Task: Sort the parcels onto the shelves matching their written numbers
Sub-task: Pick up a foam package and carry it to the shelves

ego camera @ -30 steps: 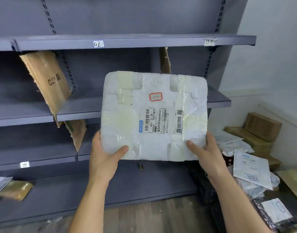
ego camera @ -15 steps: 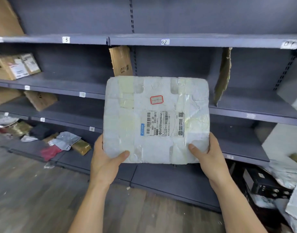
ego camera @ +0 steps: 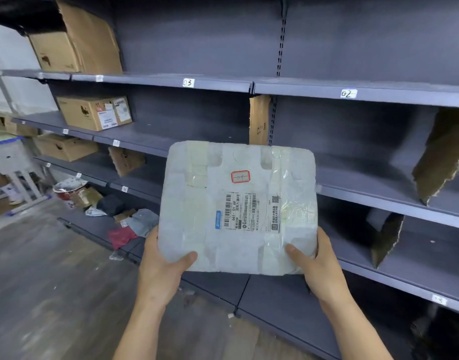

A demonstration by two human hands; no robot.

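Observation:
I hold a white taped foam parcel [ego camera: 238, 206] upright in front of me. My left hand [ego camera: 161, 271] grips its lower left corner and my right hand [ego camera: 319, 266] its lower right corner, thumbs on the front. A red-framed sticker [ego camera: 240, 176] on the parcel carries a faint handwritten number that reads like 04. A shipping label [ego camera: 246, 213] sits below it. Behind stand grey shelves [ego camera: 353, 188] with small tags: 03 [ego camera: 188, 82] and 02 [ego camera: 348, 93] on the upper shelf edge.
Cardboard boxes [ego camera: 96, 113] sit on the left shelves, another large box [ego camera: 75, 40] on top. Torn cardboard dividers [ego camera: 441, 154] stand between bays. Several soft bags and small parcels [ego camera: 114, 211] lie on the bottom shelf at left. Wooden floor [ego camera: 46, 276] stretches to the lower left.
My view has swung left along the shelves: the 01 tag has gone out of frame and the 03 bay and the boxes have come in. Both hands keep the same grip on the parcel.

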